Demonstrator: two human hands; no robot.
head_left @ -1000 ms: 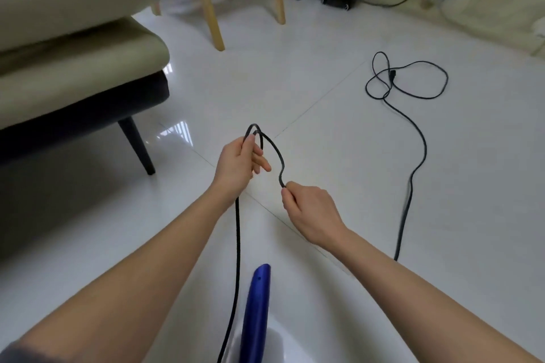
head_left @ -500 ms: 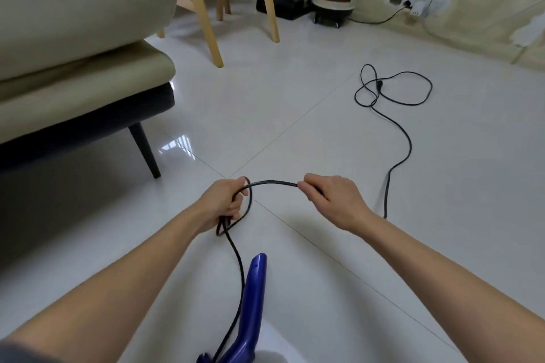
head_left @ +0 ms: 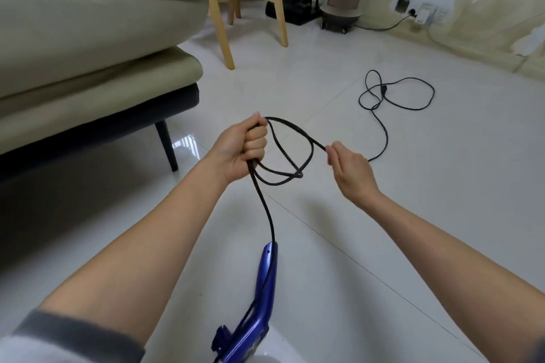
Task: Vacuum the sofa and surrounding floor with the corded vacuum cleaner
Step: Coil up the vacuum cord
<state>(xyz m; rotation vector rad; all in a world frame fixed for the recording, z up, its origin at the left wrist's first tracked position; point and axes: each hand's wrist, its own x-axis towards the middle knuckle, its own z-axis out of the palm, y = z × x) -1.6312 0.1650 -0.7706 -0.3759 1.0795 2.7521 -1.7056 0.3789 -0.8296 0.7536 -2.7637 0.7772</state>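
Fingers (head_left: 256,138) of the left hand (head_left: 240,147) clench loops of thin black power cord (head_left: 306,138); the right hand (head_left: 352,171) pinches it beside them, above the blue vacuum handle (head_left: 265,283).

The blue vacuum handle (head_left: 265,298) is cut off by the bottom edge, so its body cannot be seen. The cord (head_left: 267,215) goes inside the left hand (head_left: 241,146) and is hidden there. The sofa (head_left: 88,38) runs off the left edge. The plug (head_left: 472,90) is too small to tell.
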